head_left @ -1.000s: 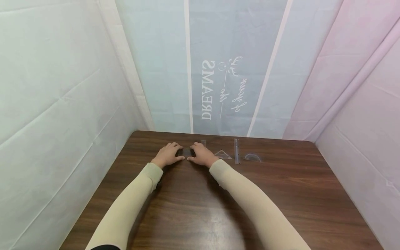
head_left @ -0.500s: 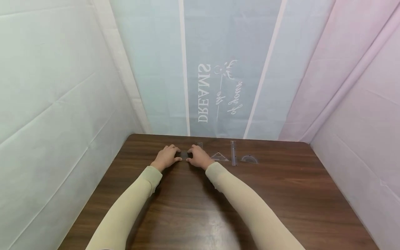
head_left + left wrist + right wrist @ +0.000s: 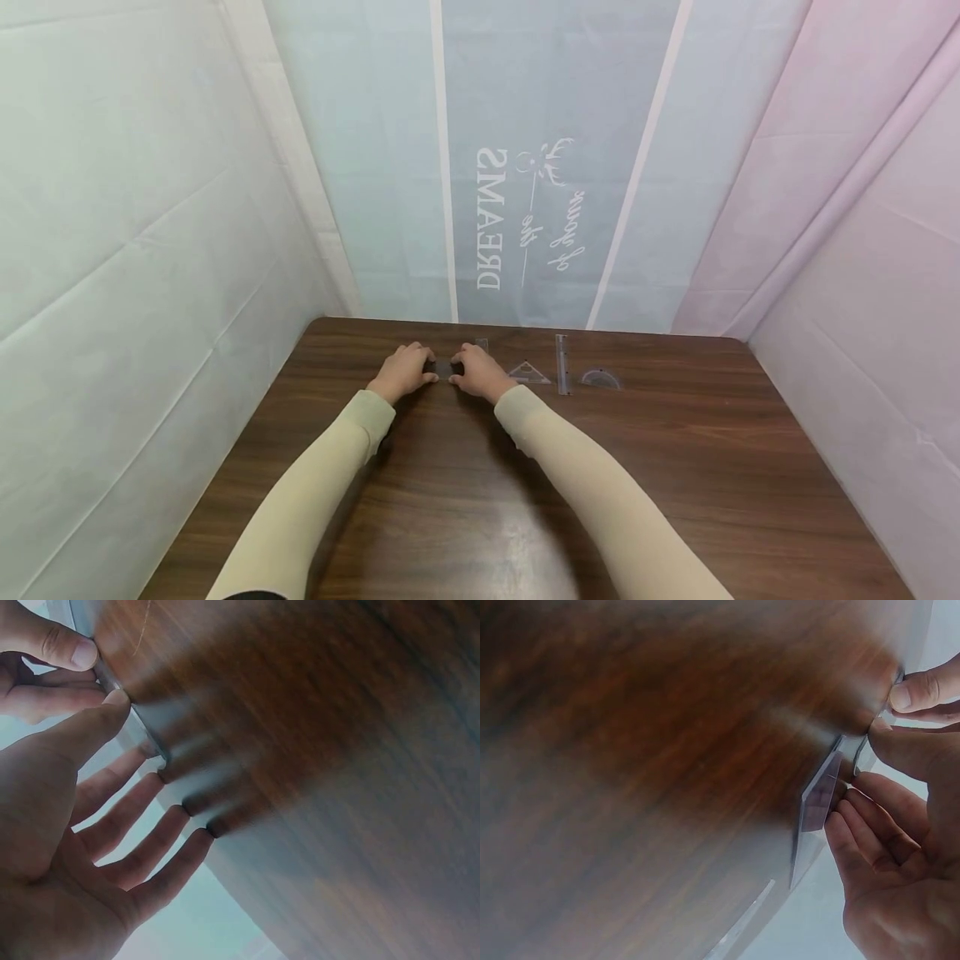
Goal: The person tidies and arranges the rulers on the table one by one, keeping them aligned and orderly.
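In the head view both hands meet near the table's far edge over a small clear plastic piece (image 3: 443, 370), which lies flat or nearly so. My left hand (image 3: 405, 369) pinches its left side; in the left wrist view the thumb rests on the piece's edge (image 3: 142, 729), with the other fingertips down at the tabletop. From the right, my right hand (image 3: 482, 372) pinches it between thumb and fingers. The fingers hide much of the piece, and I cannot tell its full shape. A clear triangular set square (image 3: 529, 373) lies just right of the right hand.
On the brown wooden table (image 3: 675, 467), a clear ruler (image 3: 562, 365) and a clear protractor (image 3: 601, 379) lie farther right. Another clear strip (image 3: 482, 342) shows past the right hand. A printed cloth (image 3: 525, 83) hangs behind the table, with pale cloth walls on both sides.
The head view shifts slightly. Both hands stay at the same spot, still holding the clear plastic piece, and the other drawing tools lie where they were.
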Demonstrator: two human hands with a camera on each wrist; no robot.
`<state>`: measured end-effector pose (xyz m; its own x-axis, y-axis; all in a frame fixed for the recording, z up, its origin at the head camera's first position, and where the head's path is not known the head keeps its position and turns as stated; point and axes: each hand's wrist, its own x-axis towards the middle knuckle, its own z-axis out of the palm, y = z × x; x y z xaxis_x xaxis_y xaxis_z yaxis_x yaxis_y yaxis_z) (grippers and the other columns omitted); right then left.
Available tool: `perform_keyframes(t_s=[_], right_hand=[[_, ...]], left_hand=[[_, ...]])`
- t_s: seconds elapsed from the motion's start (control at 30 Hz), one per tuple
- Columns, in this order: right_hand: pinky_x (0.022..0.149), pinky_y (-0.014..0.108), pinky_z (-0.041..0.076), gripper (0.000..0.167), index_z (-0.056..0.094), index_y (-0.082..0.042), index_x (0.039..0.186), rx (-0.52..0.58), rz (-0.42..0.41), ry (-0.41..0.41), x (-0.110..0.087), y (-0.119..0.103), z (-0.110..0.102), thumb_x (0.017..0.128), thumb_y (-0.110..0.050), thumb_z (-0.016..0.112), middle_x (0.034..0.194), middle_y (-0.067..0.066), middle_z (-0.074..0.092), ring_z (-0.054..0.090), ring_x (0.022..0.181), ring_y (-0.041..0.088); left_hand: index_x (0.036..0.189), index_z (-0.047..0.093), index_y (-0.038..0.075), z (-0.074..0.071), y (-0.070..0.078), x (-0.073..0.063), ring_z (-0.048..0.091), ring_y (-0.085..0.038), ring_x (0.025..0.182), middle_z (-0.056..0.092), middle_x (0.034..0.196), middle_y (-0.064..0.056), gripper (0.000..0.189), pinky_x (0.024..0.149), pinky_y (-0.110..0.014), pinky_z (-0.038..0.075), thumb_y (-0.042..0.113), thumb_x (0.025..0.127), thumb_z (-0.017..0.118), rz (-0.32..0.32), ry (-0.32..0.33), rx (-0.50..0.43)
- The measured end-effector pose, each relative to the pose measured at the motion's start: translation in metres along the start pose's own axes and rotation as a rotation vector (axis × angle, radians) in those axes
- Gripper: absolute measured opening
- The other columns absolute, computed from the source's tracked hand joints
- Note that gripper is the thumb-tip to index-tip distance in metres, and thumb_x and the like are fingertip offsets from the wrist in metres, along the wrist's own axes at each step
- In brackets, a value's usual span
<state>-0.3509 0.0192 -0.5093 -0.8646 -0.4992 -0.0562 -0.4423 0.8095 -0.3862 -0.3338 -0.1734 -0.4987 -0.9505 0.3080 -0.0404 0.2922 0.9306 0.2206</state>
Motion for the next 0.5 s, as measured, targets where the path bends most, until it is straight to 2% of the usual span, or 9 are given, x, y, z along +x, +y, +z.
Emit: perform_keyframes(t_s=[0.27, 0.5], right_hand=[[0.108, 0.041, 0.052, 0.044, 0.066, -0.003, 0.144, -0.003, 0.002, 0.008, -0.0019, 0.0003, 0.0003, 0.106, -0.026, 0.071, 0.132, 0.012, 0.059, 0.06, 0.126, 0.027], [0.108, 0.042, 0.052, 0.042, 0.068, -0.003, 0.141, 0.003, -0.004, 0.015, -0.0037, -0.0016, 0.0003, 0.105, -0.025, 0.073, 0.131, 0.012, 0.06, 0.061, 0.126, 0.028]], left_hand=[[0.133, 0.07, 0.003, -0.001, 0.0011, 0.002, 0.061, -0.04, 0.125, 0.065, 0.134, -0.018, 0.043, 0.106, -0.053, 0.053, 0.029, 0.101, 0.079, 0.011, -0.01, 0.008], [0.129, 0.07, 0.0, 0.0005, 0.0002, 0.003, 0.066, -0.035, 0.114, 0.066, 0.126, -0.018, 0.041, 0.099, -0.048, 0.057, 0.027, 0.1, 0.08, 0.036, -0.006, 0.02]])
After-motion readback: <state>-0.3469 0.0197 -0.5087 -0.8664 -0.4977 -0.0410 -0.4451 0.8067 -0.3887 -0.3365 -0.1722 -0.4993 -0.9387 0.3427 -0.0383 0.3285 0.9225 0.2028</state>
